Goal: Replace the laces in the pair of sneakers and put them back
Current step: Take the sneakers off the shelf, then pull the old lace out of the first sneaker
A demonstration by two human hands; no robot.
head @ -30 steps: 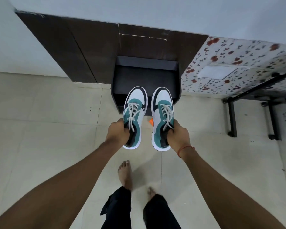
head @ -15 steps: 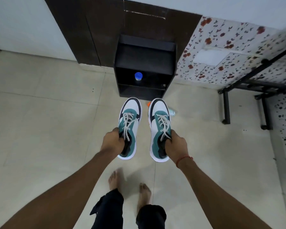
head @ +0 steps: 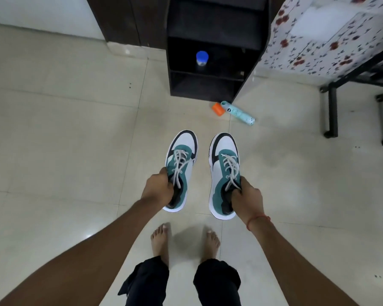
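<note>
I hold a pair of white, teal and black sneakers side by side above the tiled floor, toes pointing away from me. My left hand (head: pixel 157 188) grips the left sneaker (head: pixel 181 157) at its collar. The right sneaker (head: pixel 223 164) is gripped the same way at its opening by my right hand (head: pixel 248 198). Both shoes carry off-white laces threaded through the eyelets, with loose ends trailing toward the heels. A small dark shelf unit (head: pixel 210 85) stands against the wall straight ahead of the shoes.
A jar with a blue lid (head: pixel 202 58) sits on the shelf unit's middle level. On the floor by the unit lie an orange cap (head: pixel 218 109) and a teal spray can (head: pixel 239 113). A black metal frame (head: pixel 332 111) under a floral-covered surface stands right. My bare feet (head: pixel 161 241) are below.
The sneakers in my hands have come lower and back from the shelf unit. The view has tilted down, bringing the jar, the orange cap and the spray can into sight.
</note>
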